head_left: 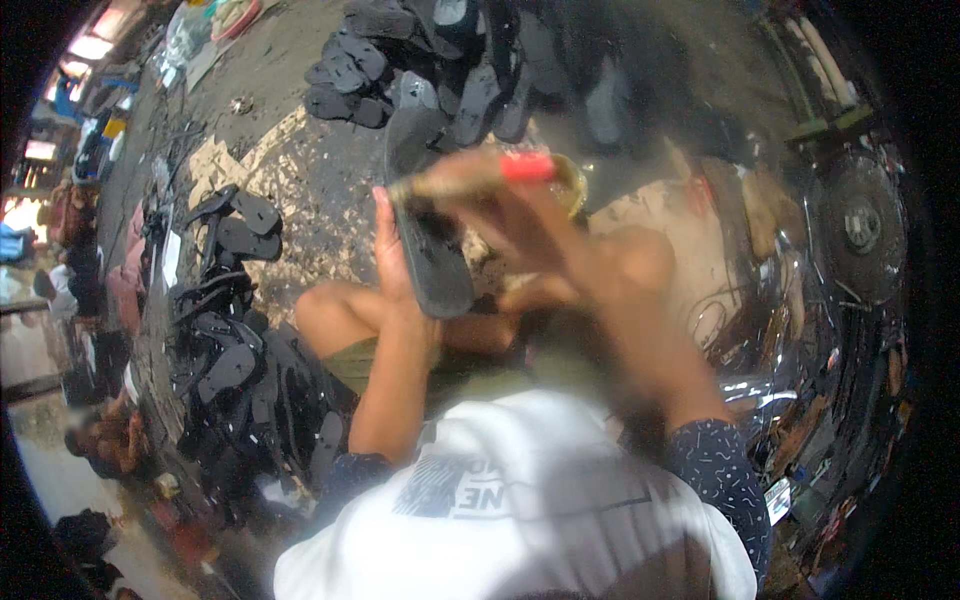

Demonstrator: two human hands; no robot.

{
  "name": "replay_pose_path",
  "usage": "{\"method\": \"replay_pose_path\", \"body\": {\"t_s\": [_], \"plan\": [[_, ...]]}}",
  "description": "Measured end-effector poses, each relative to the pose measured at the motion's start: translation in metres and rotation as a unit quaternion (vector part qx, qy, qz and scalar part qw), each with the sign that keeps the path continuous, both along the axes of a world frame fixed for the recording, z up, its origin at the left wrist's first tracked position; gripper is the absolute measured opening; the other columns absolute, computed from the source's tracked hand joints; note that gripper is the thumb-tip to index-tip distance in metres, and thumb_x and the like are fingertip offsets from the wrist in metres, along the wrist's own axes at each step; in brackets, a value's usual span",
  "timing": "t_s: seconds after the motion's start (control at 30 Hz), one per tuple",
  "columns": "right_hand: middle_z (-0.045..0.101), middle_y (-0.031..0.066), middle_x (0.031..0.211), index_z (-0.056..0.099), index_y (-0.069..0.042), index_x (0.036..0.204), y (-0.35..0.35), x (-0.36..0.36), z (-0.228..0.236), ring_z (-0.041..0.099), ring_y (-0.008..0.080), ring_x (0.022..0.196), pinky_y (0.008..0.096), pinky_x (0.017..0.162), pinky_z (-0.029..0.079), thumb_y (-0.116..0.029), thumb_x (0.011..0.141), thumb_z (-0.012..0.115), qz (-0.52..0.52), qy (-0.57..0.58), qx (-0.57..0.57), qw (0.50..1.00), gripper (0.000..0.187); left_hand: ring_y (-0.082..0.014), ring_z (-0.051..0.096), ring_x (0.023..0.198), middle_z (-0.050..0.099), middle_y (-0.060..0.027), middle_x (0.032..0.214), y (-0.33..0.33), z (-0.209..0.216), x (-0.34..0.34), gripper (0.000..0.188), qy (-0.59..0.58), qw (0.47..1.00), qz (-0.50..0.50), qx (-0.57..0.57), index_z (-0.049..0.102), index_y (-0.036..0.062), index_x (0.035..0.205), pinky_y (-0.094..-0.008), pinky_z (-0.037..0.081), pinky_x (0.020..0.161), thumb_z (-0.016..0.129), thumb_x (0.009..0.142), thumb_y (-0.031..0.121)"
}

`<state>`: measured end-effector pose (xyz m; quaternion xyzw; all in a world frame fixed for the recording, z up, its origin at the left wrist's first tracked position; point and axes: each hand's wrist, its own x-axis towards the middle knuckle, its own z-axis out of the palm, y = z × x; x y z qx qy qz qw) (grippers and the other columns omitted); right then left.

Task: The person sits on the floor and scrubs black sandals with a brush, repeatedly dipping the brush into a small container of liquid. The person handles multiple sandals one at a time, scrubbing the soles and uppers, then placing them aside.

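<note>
My left hand (393, 250) grips a long dark grey sandal sole (440, 270) along its left edge, holding it tilted in front of my crossed legs. Over the middle of that sole is my right hand (515, 225), smeared by motion and closed round a slim yellowish-brown tool with a red part (527, 167). One end of this tool reaches across the sole toward my left fingers. Blur hides its exact kind and whether it touches the sole.
Black sandals and soles lie heaped ahead (480, 95) and at my left (230, 370). Stained cardboard (320, 190) covers part of the floor. On the right are a round dark wheel-like object (860, 228) and shiny clutter. A person (105, 440) sits at far left.
</note>
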<state>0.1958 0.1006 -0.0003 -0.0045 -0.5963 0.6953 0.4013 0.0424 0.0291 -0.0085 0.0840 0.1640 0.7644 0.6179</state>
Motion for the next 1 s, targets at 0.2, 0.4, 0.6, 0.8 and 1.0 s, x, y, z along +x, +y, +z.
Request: {"method": "replay_pose_path", "body": {"t_s": [0.2, 0.4, 0.6, 0.8, 1.0], "plan": [[0.066, 0.0104, 0.11, 0.066, -0.008, 0.113, -0.022, 0.006, 0.004, 0.061, 0.025, 0.108, 0.0378, 0.094, 0.048, -0.01, 0.084, 0.075, -0.072, -0.143, 0.143, 0.977, 0.03, -0.0266, 0.067, 0.088, 0.065, -0.0164, 0.112, 0.011, 0.009, -0.03, 0.062, 0.063, 0.995, -0.001, -0.072, 0.057, 0.0029, 0.125, -0.0387, 0.058, 0.075, 0.047, 0.097, 0.057], [0.051, 0.0123, 0.136, 0.06, -0.005, 0.124, 0.031, 0.012, -0.001, 0.05, 0.0271, 0.124, 0.0411, 0.102, 0.042, -0.013, 0.074, 0.075, -0.261, -0.204, 0.435, 0.837, 0.053, -0.0217, 0.067, 0.084, 0.068, -0.0115, 0.106, 0.025, 0.022, 0.016, 0.058, 0.065, 0.988, 0.074, -0.118, 0.059, 0.0056, 0.122, -0.0327, 0.056, 0.075, 0.045, 0.098, 0.057], [0.064, 0.0146, 0.115, 0.065, -0.006, 0.118, -0.025, 0.046, -0.016, 0.061, 0.0299, 0.11, 0.0387, 0.097, 0.047, -0.016, 0.087, 0.07, -0.112, -0.252, 0.261, 0.925, 0.033, -0.0204, 0.066, 0.086, 0.068, -0.0108, 0.107, 0.035, -0.03, -0.027, 0.069, 0.117, 0.983, -0.135, -0.04, 0.057, 0.0037, 0.125, -0.0349, 0.056, 0.079, 0.046, 0.094, 0.064], [0.062, 0.0028, 0.103, 0.055, -0.003, 0.118, -0.007, 0.117, 0.047, 0.057, 0.01, 0.093, 0.026, 0.085, 0.047, -0.015, 0.093, 0.067, -0.364, -0.19, -0.133, 0.902, 0.03, -0.0271, 0.066, 0.099, 0.066, -0.0143, 0.119, 0.123, -0.08, 0.028, 0.058, 0.051, 0.985, -0.101, -0.128, 0.055, 0.0052, 0.132, -0.0419, 0.055, 0.086, 0.041, 0.1, 0.051], [0.061, 0.0029, 0.105, 0.055, -0.003, 0.118, 0.004, 0.112, 0.065, 0.056, 0.0093, 0.094, 0.0252, 0.086, 0.046, -0.015, 0.092, 0.068, -0.422, -0.189, -0.054, 0.885, 0.031, -0.0374, 0.049, 0.128, 0.029, -0.024, 0.154, 0.267, 0.012, -0.03, 0.099, 0.175, 0.955, -0.027, -0.237, -0.001, 0.01, 0.156, -0.0553, 0.043, 0.1, 0.044, 0.091, 0.07]]}}
